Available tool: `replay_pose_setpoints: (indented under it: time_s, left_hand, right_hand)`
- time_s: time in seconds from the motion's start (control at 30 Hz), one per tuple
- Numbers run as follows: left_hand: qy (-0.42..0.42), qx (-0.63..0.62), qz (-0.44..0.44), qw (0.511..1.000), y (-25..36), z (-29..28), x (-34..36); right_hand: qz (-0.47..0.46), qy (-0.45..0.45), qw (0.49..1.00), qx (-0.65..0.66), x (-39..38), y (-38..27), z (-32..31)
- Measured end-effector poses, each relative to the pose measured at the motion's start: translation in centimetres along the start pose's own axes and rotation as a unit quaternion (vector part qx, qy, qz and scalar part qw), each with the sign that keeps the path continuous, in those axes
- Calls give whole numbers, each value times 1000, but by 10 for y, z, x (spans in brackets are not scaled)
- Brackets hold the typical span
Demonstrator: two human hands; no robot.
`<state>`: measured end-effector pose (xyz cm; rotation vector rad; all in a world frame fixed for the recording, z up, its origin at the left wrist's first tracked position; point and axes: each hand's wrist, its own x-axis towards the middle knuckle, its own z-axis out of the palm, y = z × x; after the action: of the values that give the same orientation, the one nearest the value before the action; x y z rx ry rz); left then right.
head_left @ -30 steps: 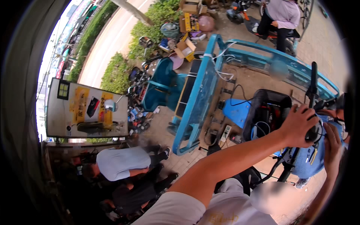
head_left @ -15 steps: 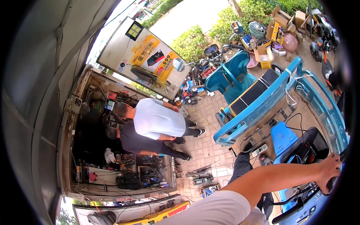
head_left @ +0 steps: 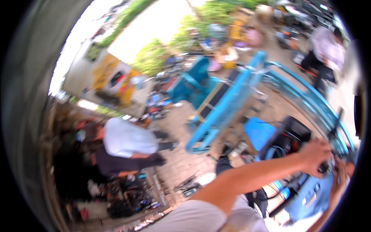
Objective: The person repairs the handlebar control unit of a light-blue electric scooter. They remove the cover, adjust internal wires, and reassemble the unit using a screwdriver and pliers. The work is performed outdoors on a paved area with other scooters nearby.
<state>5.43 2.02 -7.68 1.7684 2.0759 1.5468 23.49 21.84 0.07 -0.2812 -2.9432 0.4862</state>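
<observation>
Left hand (head_left: 316, 155) curled its fingers over a dark part (head_left: 324, 167), which loosening might let slip; right hand (head_left: 340, 174) blurred, finger state unclear.

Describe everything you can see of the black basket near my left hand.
The basket is black, deep and open-topped, with a raised rim; it looks like plastic, though motion blur hides the finer texture. Its opening faces up toward the camera, and blurred dark and reddish things sit inside. It lies just right of the bright blue panel, up and left of your left hand. Your forearm passes in front of its lower end, and what supports it is hidden.
</observation>
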Motion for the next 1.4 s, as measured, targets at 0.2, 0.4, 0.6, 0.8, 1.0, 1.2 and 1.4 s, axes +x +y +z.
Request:
replay_pose_setpoints:
  time_s: [0.2, 0.4, 0.6, 0.8, 1.0, 1.2, 1.4]
  left_hand:
    - [-11, 40, -16, 999, -5, -24, -8]
    - [-77, 48, -16, 996, 0, -22, -4]
    - [-65, 53, -14, 996, -1, -29, -12]
    - [-66, 44, -17, 997, -2, -29, -9]
    - [-70, 46, 2, 996, -7, -32, -9]
    - [-111, 14, 13, 994, -7, -35, -8]
    - [-88, -21, -108, 990, -8, -42, -27]
  right_hand:
    - [24, 83, 995, 43, 45, -107, -3]
    - [42, 89, 992, 82, 39, -102, -5]
    - [93, 69, 988, 103, 36, -115, -1]
    - [114, 132, 979, 104, 30, -121, 9]
    - [146, 341, 821, 435, -10, -68, 3]
    - [477, 430, 686, 342, -133, 118, 183]
    - [550, 497, 584, 332, -169, 179, 300]
